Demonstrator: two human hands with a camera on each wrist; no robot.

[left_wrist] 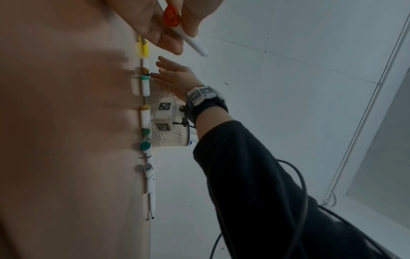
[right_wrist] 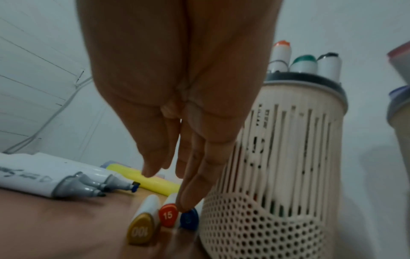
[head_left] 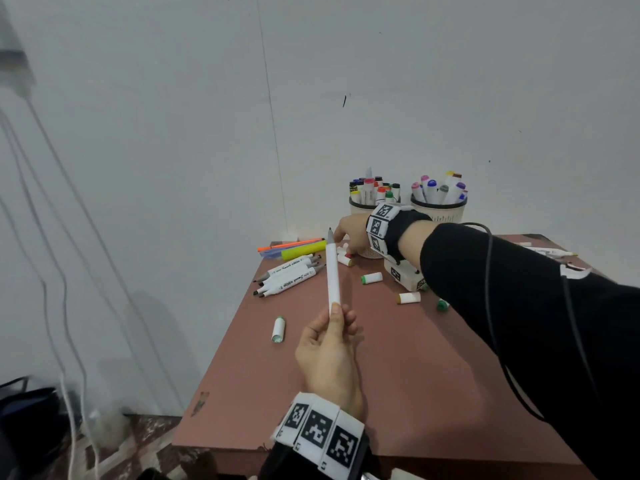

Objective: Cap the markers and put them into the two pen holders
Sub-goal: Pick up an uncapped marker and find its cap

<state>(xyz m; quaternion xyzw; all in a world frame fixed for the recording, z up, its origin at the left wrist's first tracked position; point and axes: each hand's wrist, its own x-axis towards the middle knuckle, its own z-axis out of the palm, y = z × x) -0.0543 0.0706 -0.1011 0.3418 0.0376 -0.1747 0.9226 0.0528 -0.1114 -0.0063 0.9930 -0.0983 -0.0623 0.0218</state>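
Lighting is soft and even, with no glare. In the head view the cables (head_left: pixel 52 237) at the left edge smear and bend from wide-angle distortion. My left wrist view is dim, the desk (left_wrist: pixel 66 140) a blurred brown mass. In my right wrist view my palm is dark and unsharp, and a faint shadow lies under the loose caps (right_wrist: pixel 164 220).
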